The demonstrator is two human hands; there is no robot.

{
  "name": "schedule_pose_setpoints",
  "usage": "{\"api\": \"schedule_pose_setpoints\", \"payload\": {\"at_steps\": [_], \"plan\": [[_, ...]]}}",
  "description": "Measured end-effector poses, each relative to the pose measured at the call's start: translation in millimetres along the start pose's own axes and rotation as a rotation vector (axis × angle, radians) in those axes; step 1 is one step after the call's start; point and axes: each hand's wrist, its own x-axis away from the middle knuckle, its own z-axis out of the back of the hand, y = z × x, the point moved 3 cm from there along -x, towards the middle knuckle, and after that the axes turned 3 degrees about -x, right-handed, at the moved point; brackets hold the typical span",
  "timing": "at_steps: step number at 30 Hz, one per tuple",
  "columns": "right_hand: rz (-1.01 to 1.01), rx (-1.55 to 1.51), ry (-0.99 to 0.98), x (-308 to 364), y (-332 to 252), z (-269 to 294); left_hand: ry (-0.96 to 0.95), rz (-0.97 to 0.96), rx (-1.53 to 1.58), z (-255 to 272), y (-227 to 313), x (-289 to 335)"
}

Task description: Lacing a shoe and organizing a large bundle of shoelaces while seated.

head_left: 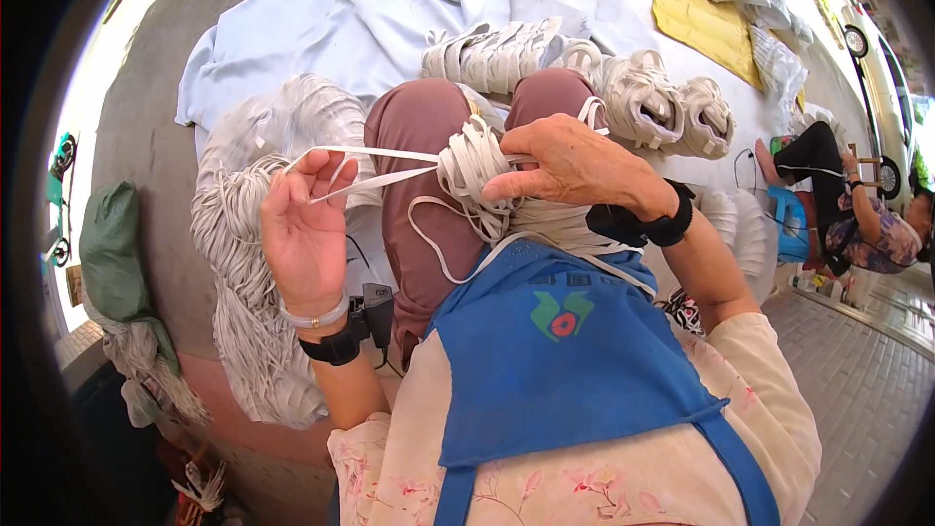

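Observation:
A cream shoe upper (474,168) with a criss-cross of laces rests across my thighs. My right hand (575,164) is closed around its right side, thumb pressed against it. From it two strands of flat white lace (385,152) run leftward, pulled taut. My left hand (310,224) is raised at their left end, palm turned up, with the lace caught between its bent fingers. Another loose lace end (429,244) curls down over my lap. More pale shoe uppers (575,216) lie beneath my right hand, partly hidden by it.
A thick bundle of white laces (255,273) hangs at my left. Several laced uppers (643,102) stand in a row beyond my knees, by a pale blue cloth (360,19). A green sack (117,244) lies far left. Another person (857,205) sits at the right, near a blue stool (791,222).

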Motion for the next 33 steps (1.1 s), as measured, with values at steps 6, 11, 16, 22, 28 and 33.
{"api": "schedule_pose_setpoints", "payload": {"at_steps": [6,11,16,22,28,33], "plan": [[0.033,0.201,0.023,14.3,-10.8,44.6,-0.039,-0.041,0.078,8.5,18.1,-17.1],[-0.068,0.363,0.022,34.3,-19.7,100.2,-0.255,-0.104,0.202,-5.7,42.7,-29.7],[0.064,0.122,0.178,34.4,-52.3,105.5,-0.426,-0.118,-0.095,-52.5,69.2,-40.6],[0.258,-0.167,0.209,-15.9,-63.4,51.9,-0.681,-0.269,-0.650,-136.7,62.0,-55.0],[0.133,-0.520,0.056,-19.1,-63.1,60.3,-0.427,-0.189,-0.547,-126.8,46.7,-67.8],[-0.073,-0.685,0.172,-16.0,-42.4,71.9,-0.301,-0.006,-0.728,-107.0,4.2,-54.7]]}}
